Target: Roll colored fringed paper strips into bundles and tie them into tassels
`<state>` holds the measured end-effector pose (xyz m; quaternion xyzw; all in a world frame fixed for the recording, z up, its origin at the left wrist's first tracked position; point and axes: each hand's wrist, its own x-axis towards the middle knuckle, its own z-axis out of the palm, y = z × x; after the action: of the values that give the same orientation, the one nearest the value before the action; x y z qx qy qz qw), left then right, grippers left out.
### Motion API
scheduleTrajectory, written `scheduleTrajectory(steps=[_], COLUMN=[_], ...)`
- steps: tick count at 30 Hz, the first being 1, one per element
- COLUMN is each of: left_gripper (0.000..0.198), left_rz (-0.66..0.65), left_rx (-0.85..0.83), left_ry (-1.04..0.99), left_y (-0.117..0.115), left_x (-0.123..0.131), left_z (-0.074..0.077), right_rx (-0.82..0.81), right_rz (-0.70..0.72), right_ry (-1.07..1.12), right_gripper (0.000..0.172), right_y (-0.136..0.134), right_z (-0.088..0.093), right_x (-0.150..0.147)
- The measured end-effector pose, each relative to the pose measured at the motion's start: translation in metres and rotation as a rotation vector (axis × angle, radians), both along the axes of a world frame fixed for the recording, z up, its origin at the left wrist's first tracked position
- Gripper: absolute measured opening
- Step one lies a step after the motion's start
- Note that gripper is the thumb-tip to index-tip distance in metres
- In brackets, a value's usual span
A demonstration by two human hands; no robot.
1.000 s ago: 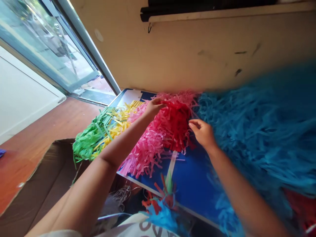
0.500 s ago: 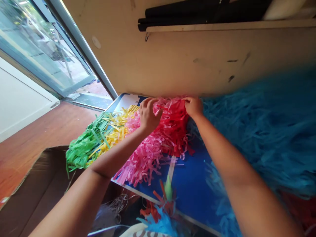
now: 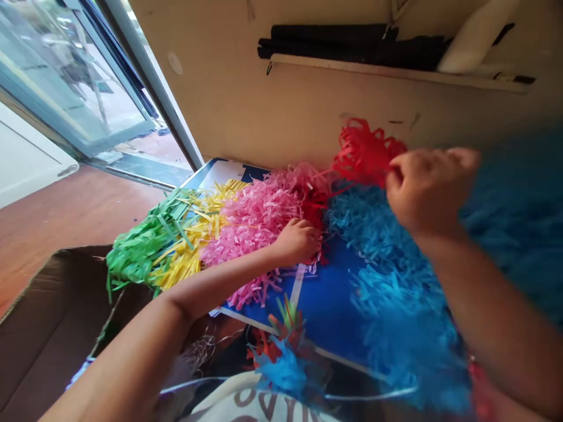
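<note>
Head view here, looking down over both forearms at a blue board (image 3: 328, 310) piled with shredded paper fringe. The right hand (image 3: 428, 190) is up past the board's top edge, balled into a fist with the fingers pressed tight. A red paper bunch (image 3: 365, 152) sticks out of the fist's left side, its long axis running roughly level toward the wall, so it's right at those fingers. The right hand is clearly the nearer one, with the left well apart. The right forearm rises from the lower right corner, a bit blurry.

The left hand (image 3: 297, 240) lies palm down near the board's middle, fingers together and lightly curled where pink fringe (image 3: 259, 223) meets red strips (image 3: 314, 214). Can't tell if they're pinching anything. The left forearm stretches nearly flat from the lower left.

Left along the board sit yellow fringe (image 3: 189, 264) and green fringe (image 3: 145, 249), with blue fringe (image 3: 396, 293) over its right side. A cardboard box (image 3: 48, 328) sits off its left side, and a beige wall (image 3: 264, 111) rises beyond its top edge.
</note>
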<state>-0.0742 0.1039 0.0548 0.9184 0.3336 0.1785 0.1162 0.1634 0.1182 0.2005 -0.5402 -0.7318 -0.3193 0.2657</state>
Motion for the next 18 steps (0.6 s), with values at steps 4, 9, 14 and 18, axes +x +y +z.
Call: scheduleTrajectory(steps=[4, 9, 14, 18], left_gripper=[0.029, 0.039, 0.040, 0.044], left_rz=[-0.206, 0.037, 0.129, 0.166], left_rx=[-0.534, -0.754, -0.677, -0.942], left_ry=[-0.598, -1.109, -1.099, -1.124], left_y=[-0.072, -0.138, -0.142, -0.118], left_x=[0.024, 0.087, 0.117, 0.123], left_z=[0.027, 0.020, 0.013, 0.009], right_rx=[-0.127, -0.120, -0.109, -0.121], right_rz=[-0.081, -0.125, -0.126, -0.064], right_ry=[-0.090, 0.028, 0.131, 0.173], right_gripper=[0.026, 0.018, 0.015, 0.020], right_y=[-0.072, -0.106, -0.128, -0.147], right_z=[-0.054, -0.105, -0.111, -0.115], right_x=[-0.003, 0.004, 0.012, 0.004])
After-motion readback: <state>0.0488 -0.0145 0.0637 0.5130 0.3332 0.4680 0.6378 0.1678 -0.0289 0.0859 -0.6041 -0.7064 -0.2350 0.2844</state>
